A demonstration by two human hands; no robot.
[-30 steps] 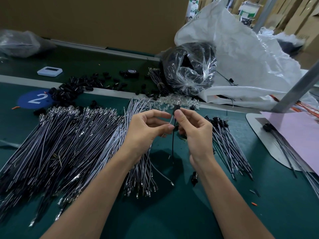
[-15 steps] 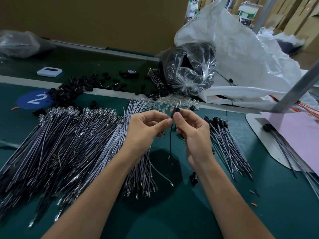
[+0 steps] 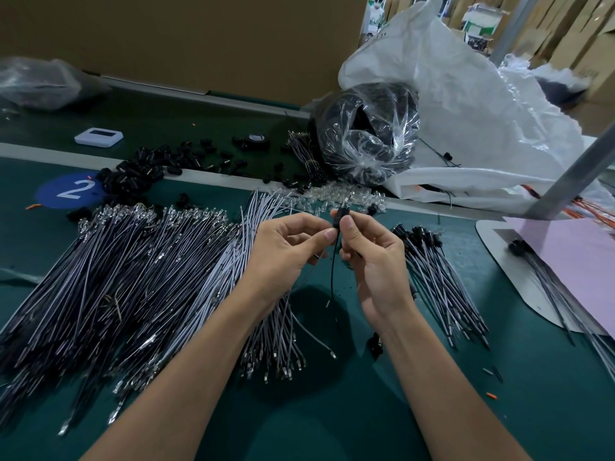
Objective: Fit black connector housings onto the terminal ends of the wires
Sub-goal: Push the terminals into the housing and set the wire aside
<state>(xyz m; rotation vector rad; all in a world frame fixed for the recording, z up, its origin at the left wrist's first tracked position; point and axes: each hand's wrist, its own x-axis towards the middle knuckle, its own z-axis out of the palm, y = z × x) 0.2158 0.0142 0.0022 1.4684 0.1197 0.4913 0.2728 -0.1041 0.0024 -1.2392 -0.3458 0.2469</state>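
My right hand [image 3: 374, 257] pinches a small black connector housing [image 3: 340, 217] between thumb and fingers above the green belt. A thin black wire [image 3: 332, 271] hangs straight down from it. My left hand [image 3: 283, 251] pinches the wire just below the housing, fingertips against the right thumb. A big fan of loose wires [image 3: 133, 277] with bare metal terminals lies to the left. A smaller bundle of wires with black housings on their ends [image 3: 439, 277] lies to the right. Loose black housings [image 3: 146, 171] are scattered at the back left.
A clear bag of black parts [image 3: 366, 134] and a large white plastic sack [image 3: 482, 111] stand at the back. Clear plastic pieces [image 3: 342, 197] lie behind my hands. A white device [image 3: 99, 137], a blue "2" sticker [image 3: 71, 191], a pink sheet [image 3: 572, 261] and a grey metal post [image 3: 579, 168] are around.
Both hands have stayed together and shifted slightly up and away; the housing has slid a little further along the wire end between my fingertips.
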